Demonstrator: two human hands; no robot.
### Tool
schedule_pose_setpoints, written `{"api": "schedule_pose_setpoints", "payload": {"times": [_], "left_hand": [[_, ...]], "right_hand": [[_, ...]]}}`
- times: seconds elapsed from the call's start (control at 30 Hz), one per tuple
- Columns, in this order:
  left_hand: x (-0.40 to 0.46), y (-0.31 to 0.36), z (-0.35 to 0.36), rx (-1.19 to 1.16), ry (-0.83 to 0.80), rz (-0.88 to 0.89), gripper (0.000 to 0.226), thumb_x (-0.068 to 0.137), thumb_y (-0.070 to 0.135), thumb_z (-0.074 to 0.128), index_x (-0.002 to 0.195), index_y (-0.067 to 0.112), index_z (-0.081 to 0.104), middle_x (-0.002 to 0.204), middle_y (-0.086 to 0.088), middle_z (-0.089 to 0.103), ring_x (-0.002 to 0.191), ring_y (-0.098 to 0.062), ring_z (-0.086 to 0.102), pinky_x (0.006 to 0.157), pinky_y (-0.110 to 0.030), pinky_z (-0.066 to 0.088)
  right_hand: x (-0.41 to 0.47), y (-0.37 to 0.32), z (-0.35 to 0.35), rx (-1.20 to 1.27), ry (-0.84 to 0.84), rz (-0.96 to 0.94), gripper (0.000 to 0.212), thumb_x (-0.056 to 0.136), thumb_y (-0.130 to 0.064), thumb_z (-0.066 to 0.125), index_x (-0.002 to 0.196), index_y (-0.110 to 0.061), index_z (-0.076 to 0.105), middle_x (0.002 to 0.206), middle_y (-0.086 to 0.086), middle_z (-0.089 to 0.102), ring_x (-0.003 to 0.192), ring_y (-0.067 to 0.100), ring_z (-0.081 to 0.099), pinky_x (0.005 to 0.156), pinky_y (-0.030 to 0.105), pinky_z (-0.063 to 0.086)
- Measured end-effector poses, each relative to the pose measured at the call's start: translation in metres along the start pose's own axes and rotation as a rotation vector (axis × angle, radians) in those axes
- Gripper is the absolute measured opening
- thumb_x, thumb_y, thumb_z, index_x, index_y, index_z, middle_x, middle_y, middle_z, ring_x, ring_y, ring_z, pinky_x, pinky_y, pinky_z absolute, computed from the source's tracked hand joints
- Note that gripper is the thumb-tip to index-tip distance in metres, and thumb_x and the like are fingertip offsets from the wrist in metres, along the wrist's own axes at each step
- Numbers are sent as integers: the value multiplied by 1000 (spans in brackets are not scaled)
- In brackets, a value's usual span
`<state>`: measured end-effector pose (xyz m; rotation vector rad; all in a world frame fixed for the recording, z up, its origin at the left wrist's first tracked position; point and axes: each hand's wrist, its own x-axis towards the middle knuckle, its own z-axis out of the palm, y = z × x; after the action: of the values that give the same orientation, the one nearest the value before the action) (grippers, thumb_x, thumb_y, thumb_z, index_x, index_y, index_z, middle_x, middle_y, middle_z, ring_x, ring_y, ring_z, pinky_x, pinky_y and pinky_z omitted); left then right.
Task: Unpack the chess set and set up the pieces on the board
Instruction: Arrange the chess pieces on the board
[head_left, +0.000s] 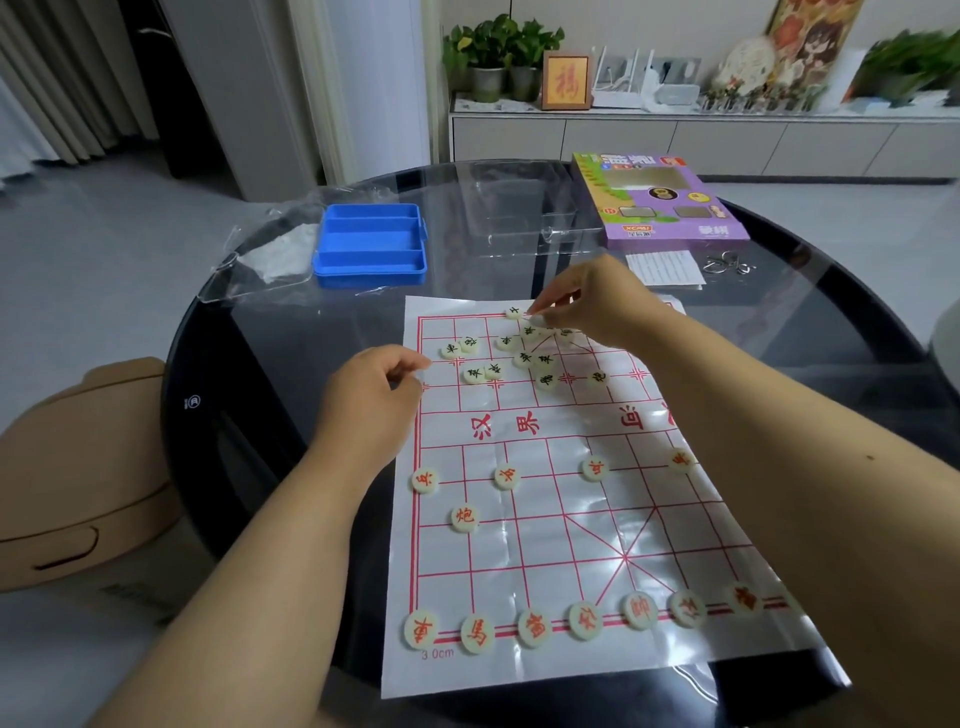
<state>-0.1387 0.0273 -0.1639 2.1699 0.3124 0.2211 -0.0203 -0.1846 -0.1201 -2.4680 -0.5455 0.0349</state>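
- The person is laying out Chinese chess on a paper board (571, 519) spread over a glass table (363, 322); I judge the red side nearly done and the black side only being started.
- Red pieces (535, 626) are sitting in a row along the near edge, with more on the rows above them, well behind both sets of fingers.
- The right hand (587, 306) is reaching to the far edge, its fingertips (535, 318) pinched just beside a black piece (514, 312) on the back line. Whether they are actually gripping it I cannot tell; it may be just set down.
- The remaining black pieces (524, 358) are lying in a loose cluster just below and to the left of those fingertips, not yet sorted onto their points.
- The left hand (374, 384) is hovering at the board's left margin, fingers curled with the tips drawn together; nothing is showing in them.
- Next, I would guess, each black piece is needing to be picked from the cluster and slid onto its own crossing along the far rows, without knocking its neighbours.
- The blue tray (371, 244), beyond the left fingers, is standing open, its compartments looking bare.
- A clear bag (270, 249) is lying left of the tray; what it holds I cannot tell.
- The purple box (660, 200) is lying beyond the right fingers, contents hidden.
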Motion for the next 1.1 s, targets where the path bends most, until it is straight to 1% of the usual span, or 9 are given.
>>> {"api": "schedule_pose_setpoints", "payload": {"times": [0.13,0.27,0.53,0.67,0.73,0.8,0.9,1.0,1.1], "left_hand": [[0,0,0,-6,4,0,13,96,23,56,107,25,64,111,6,64,83,-9,65,44,-7,44],[0,0,0,-2,3,-6,13,96,25,56,107,26,64,110,7,65,85,-11,67,48,-9,47],[0,0,0,-11,2,4,13,96,23,56,107,25,63,109,5,64,78,-6,63,42,-6,43],[0,2,1,-8,4,-8,13,96,24,56,107,26,63,109,6,65,78,-6,64,45,-8,44],[0,3,1,-5,5,-12,13,95,25,56,107,26,63,109,6,64,78,-6,63,44,-8,44],[-1,3,1,-7,2,-13,13,96,24,56,107,25,63,109,6,64,75,-4,62,42,-6,43],[-2,3,0,-15,-1,-12,12,96,23,56,106,25,62,110,5,64,76,-5,62,42,-6,43],[-2,3,0,-14,-1,-7,12,95,24,57,106,26,63,111,5,64,79,-7,64,43,-7,44],[-2,2,0,-12,3,-5,12,95,24,57,105,26,63,110,5,64,78,-6,64,44,-8,45]], "right_hand": [[-1,1,3,2,-6,16,18,81,-23,73,98,-17,75,98,0,70,83,15,63,75,25,53],[-1,0,6,-4,-8,17,17,82,-21,71,98,-17,75,95,-2,67,81,15,61,63,16,46],[-4,10,-5,35,25,48,17,80,-23,73,96,-17,75,90,-4,66,74,7,59,61,13,41],[-11,15,-12,39,26,51,16,81,-21,73,96,-17,75,91,-6,64,72,1,56,61,11,41],[-17,14,-14,41,-22,43,13,79,-21,74,93,-21,75,87,-9,63,72,3,55,59,13,41],[-24,12,-13,3,-135,7,14,77,-21,76,90,-26,75,81,-11,60,69,5,52,56,14,39],[-29,10,-6,-71,-262,-59,21,74,-18,78,90,-31,74,84,-10,59,72,8,54,58,15,41],[-30,9,1,-128,-272,-105,22,73,-23,80,93,-30,74,86,-13,58,75,8,54,61,15,40],[-30,9,1,-136,-237,-122,19,76,-23,77,94,-27,74,84,-13,58,73,7,53,59,13,39]]}}
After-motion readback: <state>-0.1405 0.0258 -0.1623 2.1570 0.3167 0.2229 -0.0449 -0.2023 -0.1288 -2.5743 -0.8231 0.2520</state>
